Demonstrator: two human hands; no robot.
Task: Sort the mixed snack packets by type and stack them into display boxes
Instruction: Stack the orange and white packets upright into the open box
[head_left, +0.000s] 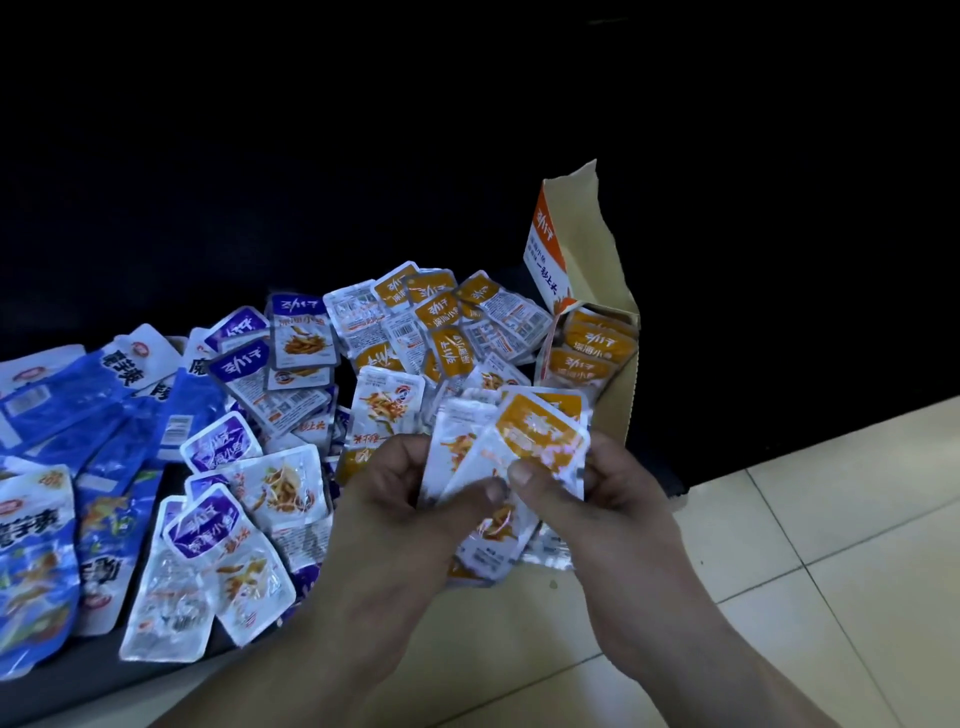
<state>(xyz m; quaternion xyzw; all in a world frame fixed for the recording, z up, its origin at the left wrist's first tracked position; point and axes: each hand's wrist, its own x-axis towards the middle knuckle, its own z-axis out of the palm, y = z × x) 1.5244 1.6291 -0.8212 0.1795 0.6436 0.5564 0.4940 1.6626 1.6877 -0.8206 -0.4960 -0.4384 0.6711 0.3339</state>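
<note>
Just in front of the display box (621, 395), the left hand (395, 499) and right hand (618, 499) pinch a fanned bundle of orange packets (540, 426) between thumbs and curled fingers. Stacked packets (592, 353) stand inside the box. Purple packets (208, 525) and blue packets (36, 561) lie left of it.

Both hands (498, 499) grip orange packets (540, 441) — box (618, 395) beside.

Head-worn wide view looks down, close over the snack packets (301, 332)
</note>
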